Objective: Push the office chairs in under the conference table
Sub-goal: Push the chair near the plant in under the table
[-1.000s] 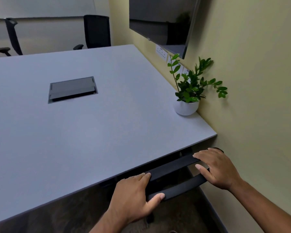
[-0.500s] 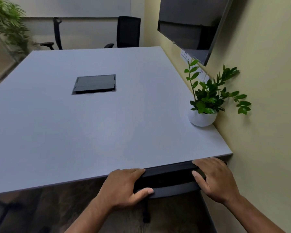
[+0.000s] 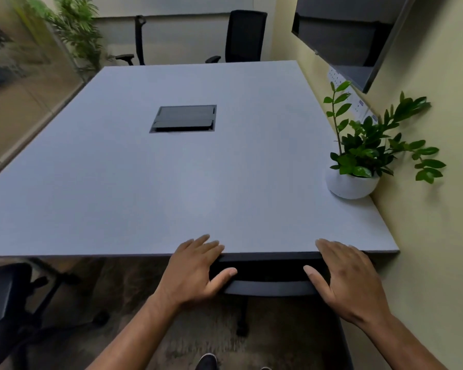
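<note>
A black office chair (image 3: 267, 285) stands tucked against the near edge of the grey conference table (image 3: 171, 182); only the top of its backrest shows below the tabletop. My left hand (image 3: 195, 271) grips the backrest's left end, thumb underneath. My right hand (image 3: 350, 276) holds its right end, fingers spread over the top. Another black chair (image 3: 6, 297) sits out from the table at the lower left. Two more black chairs, one (image 3: 245, 36) and the other (image 3: 137, 46), stand at the far end.
A white pot with a green plant (image 3: 358, 166) sits on the table's right edge by the yellow wall. A dark cable box (image 3: 183, 118) is set in the tabletop's middle. A screen (image 3: 342, 33) hangs on the wall. A glass partition (image 3: 19, 76) runs along the left.
The chair's backrest has slid in toward the table edge with both hands on it. My view has swung left, bringing the lower-left chair and the glass partition into sight.
</note>
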`<state>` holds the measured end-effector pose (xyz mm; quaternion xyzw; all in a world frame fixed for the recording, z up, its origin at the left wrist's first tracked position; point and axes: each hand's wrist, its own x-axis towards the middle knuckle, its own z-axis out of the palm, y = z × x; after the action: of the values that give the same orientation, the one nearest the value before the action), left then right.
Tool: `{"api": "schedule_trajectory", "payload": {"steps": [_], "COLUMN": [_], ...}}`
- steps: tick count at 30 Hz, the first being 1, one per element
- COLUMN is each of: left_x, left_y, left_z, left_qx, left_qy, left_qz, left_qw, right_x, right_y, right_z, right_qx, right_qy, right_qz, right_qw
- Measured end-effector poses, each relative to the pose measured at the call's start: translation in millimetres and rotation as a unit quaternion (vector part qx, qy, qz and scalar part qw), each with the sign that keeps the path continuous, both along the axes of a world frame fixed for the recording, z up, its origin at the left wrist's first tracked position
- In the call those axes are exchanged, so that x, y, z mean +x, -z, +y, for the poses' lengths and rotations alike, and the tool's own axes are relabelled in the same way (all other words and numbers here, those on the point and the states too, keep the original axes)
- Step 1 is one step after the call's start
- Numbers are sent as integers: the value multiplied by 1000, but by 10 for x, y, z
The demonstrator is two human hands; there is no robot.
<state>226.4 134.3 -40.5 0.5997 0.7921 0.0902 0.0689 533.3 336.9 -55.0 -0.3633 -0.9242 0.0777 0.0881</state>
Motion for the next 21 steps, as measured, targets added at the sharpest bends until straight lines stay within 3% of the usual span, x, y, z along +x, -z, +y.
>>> {"api": "schedule_trajectory", "payload": {"steps": [4, 10, 21], "left_x": [45, 53, -608], "left_y": [3, 0, -96], "left_z": [-46, -294, -1518], "left_qx": [4, 58, 60], "left_qy": [-40, -109, -208], "left_qz": [-2, -6, 16], "left_qw": [999, 992, 976], "right_x": [-10, -302, -1640], "right_y": [-82, -264, -554], "right_z": [3, -45, -876], "right_qx": [-18, -42, -45], "right_qy": [-15, -47, -143], "right_qz": [-41, -9, -6], "right_qw": [999, 998, 989]}}
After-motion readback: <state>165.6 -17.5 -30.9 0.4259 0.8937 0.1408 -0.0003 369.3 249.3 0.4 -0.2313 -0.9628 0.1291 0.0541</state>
